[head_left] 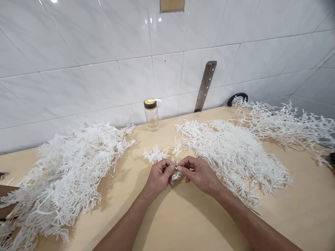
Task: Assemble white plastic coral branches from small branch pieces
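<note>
Close together over the middle of the table, my left hand [160, 177] and my right hand [200, 174] pinch a small white artificial plant sprig [176, 175] between thumbs and fingers. Its frilly end hangs down between the hands; the joint at my fingertips is too small to make out. Just beyond my left hand lies another white branching sprig [155, 154], its thin stem reaching right. On the right, a broad pile of white sprigs [230, 146] spreads close to my right hand. A larger heap of white sprigs [75, 170] lies to the left.
A clear jar [151, 116] with a dark-rimmed yellow lid stands near the tiled wall. A metal strip [206, 86] leans there, beside a black curved object [237, 98]. Bare white branching stems [290, 125] lie at the far right. Part of a brown box [7, 198] shows at the left edge.
</note>
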The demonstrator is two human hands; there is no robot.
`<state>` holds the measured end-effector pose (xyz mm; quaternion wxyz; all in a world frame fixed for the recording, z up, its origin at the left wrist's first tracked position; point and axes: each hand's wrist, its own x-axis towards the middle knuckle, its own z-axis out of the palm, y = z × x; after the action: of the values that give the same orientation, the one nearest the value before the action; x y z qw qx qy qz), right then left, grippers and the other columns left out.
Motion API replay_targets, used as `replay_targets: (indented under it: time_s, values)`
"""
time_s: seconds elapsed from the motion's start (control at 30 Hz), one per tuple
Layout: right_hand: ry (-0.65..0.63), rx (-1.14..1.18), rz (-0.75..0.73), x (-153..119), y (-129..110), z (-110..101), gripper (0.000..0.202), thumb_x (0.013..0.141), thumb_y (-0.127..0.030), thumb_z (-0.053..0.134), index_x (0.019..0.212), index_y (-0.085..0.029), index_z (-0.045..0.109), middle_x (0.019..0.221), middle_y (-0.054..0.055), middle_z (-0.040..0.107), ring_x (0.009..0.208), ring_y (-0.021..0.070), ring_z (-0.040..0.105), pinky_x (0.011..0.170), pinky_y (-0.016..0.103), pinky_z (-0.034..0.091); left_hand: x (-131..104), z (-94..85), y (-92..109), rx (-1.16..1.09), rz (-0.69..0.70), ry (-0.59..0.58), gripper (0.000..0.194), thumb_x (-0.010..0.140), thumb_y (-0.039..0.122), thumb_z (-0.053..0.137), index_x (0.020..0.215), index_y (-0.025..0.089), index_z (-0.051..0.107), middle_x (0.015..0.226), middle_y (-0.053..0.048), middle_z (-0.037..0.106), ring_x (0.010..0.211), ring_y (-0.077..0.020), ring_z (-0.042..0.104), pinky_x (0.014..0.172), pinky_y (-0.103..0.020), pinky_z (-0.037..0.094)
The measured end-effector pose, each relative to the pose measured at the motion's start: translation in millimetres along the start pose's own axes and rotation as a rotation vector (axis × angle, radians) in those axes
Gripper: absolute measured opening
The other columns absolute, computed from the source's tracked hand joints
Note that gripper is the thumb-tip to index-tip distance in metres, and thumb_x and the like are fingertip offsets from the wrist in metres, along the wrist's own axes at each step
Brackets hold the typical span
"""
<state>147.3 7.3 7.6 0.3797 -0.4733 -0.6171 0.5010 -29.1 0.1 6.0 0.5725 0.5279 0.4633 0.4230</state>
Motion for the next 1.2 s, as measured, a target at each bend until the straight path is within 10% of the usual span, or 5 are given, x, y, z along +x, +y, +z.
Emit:
replay_targets:
  time_s: [0.63,1.2]
  values:
    - [-0.013,-0.052,0.033,-0.2,-7.8,-6.3,0.021,0.086,-0.035,0.061,0.093,-0.018,0.069,0.075,0.001,0.068,0.050,0.0100,0.059,0.051,0.024,0.053,-0.4,-2.4,-6.6,0.272,0.105,0.032,0.032,0.089,0.044,0.055,0.073,0.017,0.053,0.062,0.003,0.046,0.055,-0.0105,0.044,0.053,-0.024,0.035]
    - [0.081,-0.578,-0.393,-5.1,-1.3,-0.6,0.014,0.089,-0.017,0.052,0.085,-0.020,0.066,0.077,0.002,0.066,0.063,0.0129,0.058,0.060,0.026,0.045,-0.7,-5.5,2.5,0.293,0.044,-0.095,0.032,0.088,0.045,0.052,0.071,0.018,0.047,0.064,0.004,0.040,0.060,-0.0111,0.036,0.057,-0.025,0.030]
